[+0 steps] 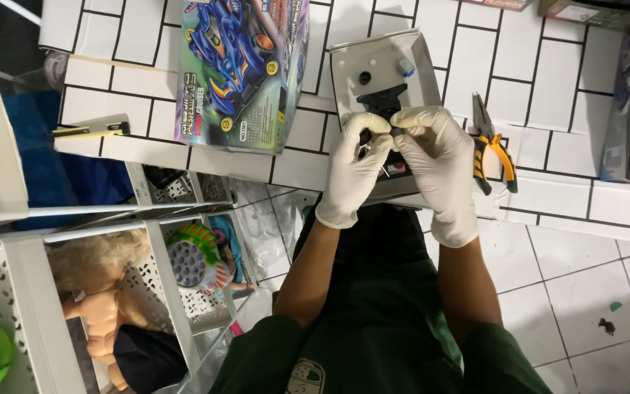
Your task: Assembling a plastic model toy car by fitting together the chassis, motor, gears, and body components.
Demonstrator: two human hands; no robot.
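Note:
Both my hands wear white gloves and meet over a shallow grey box tray (417, 69) on the white tiled surface. My left hand (353, 169) and my right hand (437, 162) pinch a small black plastic part (382, 102) between their fingertips, just above the tray. A thin metal pin sticks out below my left fingers. A small black ring (364, 76) and a small grey cylinder (405, 67) lie inside the tray at its far end.
A toy race car kit box (242, 69) lies left of the tray. Orange-handled pliers (491, 146) lie to its right. A yellow utility knife (89, 130) rests far left. White shelving (74, 219) with a doll (103, 306) and toys stands at lower left. Dark boxes sit at right.

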